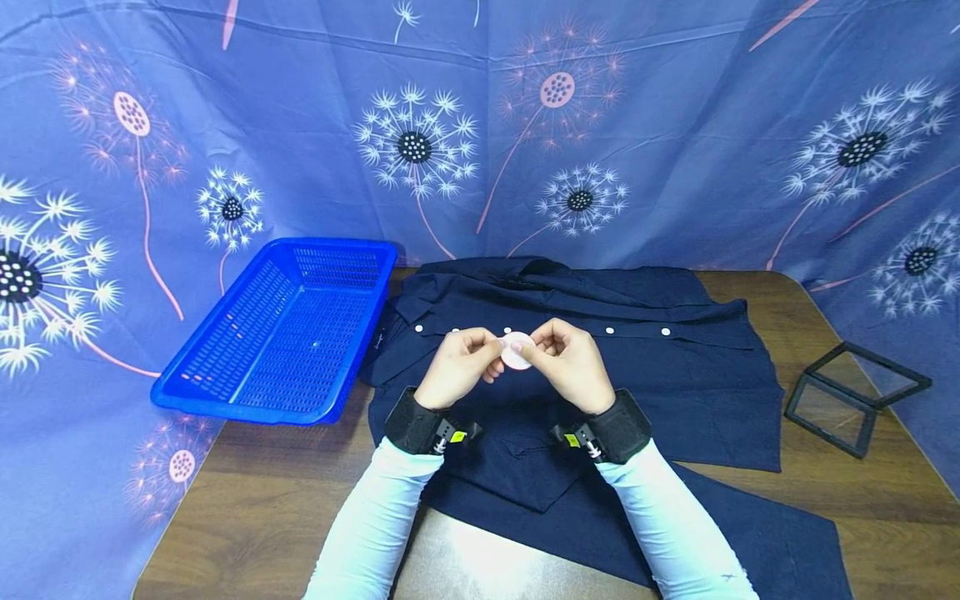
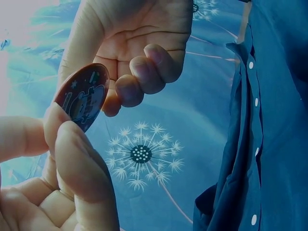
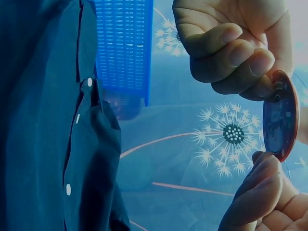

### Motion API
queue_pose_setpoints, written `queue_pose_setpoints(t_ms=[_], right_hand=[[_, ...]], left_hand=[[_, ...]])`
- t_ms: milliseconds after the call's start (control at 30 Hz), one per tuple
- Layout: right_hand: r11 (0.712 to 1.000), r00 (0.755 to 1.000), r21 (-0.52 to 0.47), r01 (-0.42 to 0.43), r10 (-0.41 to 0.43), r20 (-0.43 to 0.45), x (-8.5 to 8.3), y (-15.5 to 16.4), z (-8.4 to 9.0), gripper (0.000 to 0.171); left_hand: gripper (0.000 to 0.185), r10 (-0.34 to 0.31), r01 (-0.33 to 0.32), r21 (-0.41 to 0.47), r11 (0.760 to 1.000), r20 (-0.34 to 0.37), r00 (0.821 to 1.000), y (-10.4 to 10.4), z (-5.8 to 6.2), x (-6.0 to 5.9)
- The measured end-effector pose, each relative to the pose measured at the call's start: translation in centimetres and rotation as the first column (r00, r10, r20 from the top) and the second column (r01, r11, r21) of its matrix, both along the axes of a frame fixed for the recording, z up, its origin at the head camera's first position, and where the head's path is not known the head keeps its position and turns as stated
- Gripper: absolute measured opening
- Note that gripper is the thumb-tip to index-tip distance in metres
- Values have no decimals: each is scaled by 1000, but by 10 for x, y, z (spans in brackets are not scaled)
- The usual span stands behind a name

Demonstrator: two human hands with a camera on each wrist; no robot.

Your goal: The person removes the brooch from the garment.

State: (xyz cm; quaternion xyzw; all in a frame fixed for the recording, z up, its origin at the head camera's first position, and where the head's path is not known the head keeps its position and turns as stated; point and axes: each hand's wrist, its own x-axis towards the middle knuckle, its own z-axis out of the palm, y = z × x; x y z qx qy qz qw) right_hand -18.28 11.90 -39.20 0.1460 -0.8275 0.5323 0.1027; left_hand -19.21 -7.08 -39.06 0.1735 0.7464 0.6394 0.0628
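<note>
A small round badge (image 1: 516, 350) is held up between both hands above a dark navy button-up shirt (image 1: 675, 367) spread on the table. Its back looks white in the head view. My left hand (image 1: 491, 354) pinches its left edge and my right hand (image 1: 536, 350) pinches its right edge. In the left wrist view the badge (image 2: 82, 96) shows a cartoon picture on a red-rimmed face. There my left hand (image 2: 62, 130) pinches it from below and my right hand (image 2: 139, 72) holds it from above with curled fingers. The right wrist view shows the badge (image 3: 280, 115) edge-on.
A blue plastic basket (image 1: 292, 325) stands at the left, touching the shirt's edge. A black-framed glass box (image 1: 855, 392) lies at the right on the wooden table (image 1: 247, 500). Blue dandelion-print cloth hangs behind and at both sides. White buttons run along the shirt's placket.
</note>
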Motion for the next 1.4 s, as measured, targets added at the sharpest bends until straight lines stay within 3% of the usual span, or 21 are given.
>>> queue_pose_setpoints(t_ms=[600,833,967,1167,1400], right_hand=[[1000,1000,-7,18,-18,-9,-1,2,1,13],[998,999,-62,-31,29,-33,-2,4,2,12],[993,997,-101,-59,53,-61,-2,6,3,15],[995,992,-90,-31,20,-126,-1,13,6,18],[993,972,-96,-73,49,-229,-1,20,11,28]], left_hand=[[21,17,-17,26,1000,23,1000,-3,3,1],[21,38,-39,35,999,19,999,-6,5,0],[21,52,-53,54,997,21,998,-8,7,0],[21,81,-83,73,994,37,996,-10,10,-1],[23,91,-94,83,992,35,995,-15,12,0]])
